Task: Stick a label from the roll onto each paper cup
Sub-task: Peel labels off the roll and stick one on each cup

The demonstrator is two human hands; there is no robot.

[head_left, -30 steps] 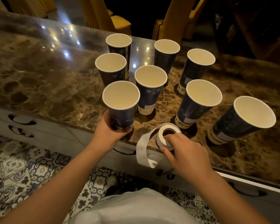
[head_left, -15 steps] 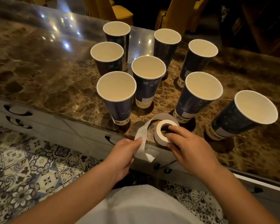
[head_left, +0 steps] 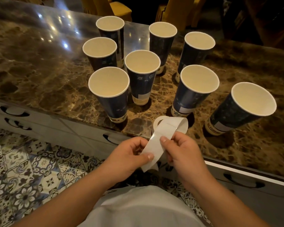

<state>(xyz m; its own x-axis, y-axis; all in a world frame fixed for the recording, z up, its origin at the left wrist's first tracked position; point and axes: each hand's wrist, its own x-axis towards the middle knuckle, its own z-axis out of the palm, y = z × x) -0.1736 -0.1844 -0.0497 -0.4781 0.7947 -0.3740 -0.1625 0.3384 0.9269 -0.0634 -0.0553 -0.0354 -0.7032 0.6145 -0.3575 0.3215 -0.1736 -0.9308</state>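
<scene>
Several dark blue paper cups with white insides stand upright on the marble counter. The nearest cup is front left; another cup stands far right. A white label roll rests at the counter's front edge. Its loose strip loops toward me. My left hand pinches the strip's lower part with thumb and fingers. My right hand pinches the strip just above, thumb on its face. White labels show low on three of the cups.
The counter's front edge runs just beyond my hands, with white drawer fronts and dark handles below. Patterned floor tiles lie at the lower left. Yellow chairs stand behind the counter.
My left hand let go of the front left cup and came over to the strip. My right hand left the roll and took hold of the strip. The strip is pulled out further.
</scene>
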